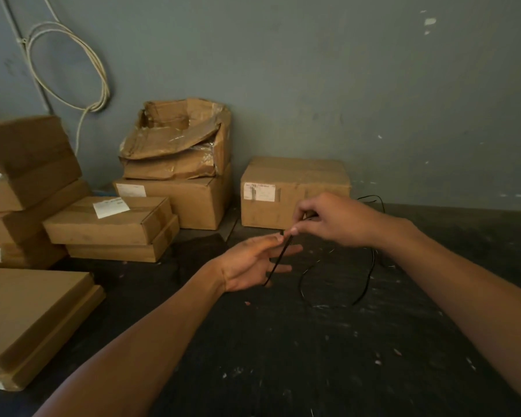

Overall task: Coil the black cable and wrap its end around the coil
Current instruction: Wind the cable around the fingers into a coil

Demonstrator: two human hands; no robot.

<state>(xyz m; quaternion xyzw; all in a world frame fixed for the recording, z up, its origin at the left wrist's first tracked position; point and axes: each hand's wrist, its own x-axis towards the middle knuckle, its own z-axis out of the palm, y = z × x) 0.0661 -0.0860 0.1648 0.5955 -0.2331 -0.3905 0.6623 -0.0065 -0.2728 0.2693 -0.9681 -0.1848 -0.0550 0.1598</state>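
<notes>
Overhead, right hand pinches black cable across left hand.

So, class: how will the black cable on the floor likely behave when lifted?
Probably floppy: the black cable lies in loose curves. Likely light, since the right hand pinches it with fingertips only. Its thin strand may spring uncoiled.

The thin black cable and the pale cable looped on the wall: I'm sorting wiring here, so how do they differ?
The thin black cable lies loose on the dark floor, with one stretch held between the left hand and right hand; the pale cable looped on the wall hangs untouched. The black one sprawls in open curves; the pale one forms a gathered coil. Both are slender cords.
</notes>
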